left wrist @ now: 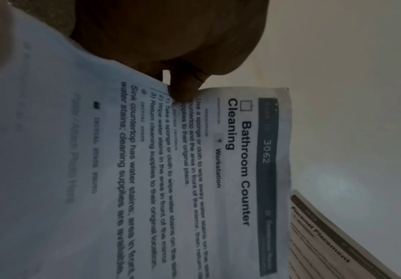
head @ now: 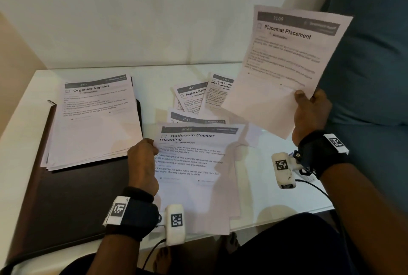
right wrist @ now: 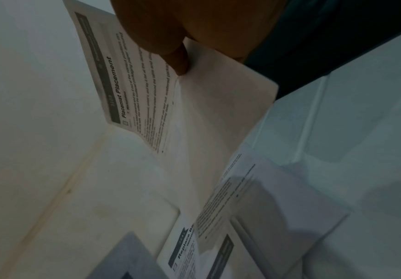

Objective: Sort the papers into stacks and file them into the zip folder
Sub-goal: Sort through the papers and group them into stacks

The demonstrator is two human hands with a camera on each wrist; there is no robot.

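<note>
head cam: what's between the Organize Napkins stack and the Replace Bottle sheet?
Only bare white table lies between the Organize Napkins stack and the Replace Bottle sheet; head view shows it.

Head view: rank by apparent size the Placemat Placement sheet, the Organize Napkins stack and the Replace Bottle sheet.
1. Placemat Placement sheet, raised nearer the camera, so unsure against the next.
2. Organize Napkins stack.
3. Replace Bottle sheet, partly covered.

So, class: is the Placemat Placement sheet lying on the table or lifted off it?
Lifted. The right hand pinches the Placemat Placement sheet by its lower edge, above the table.
</note>
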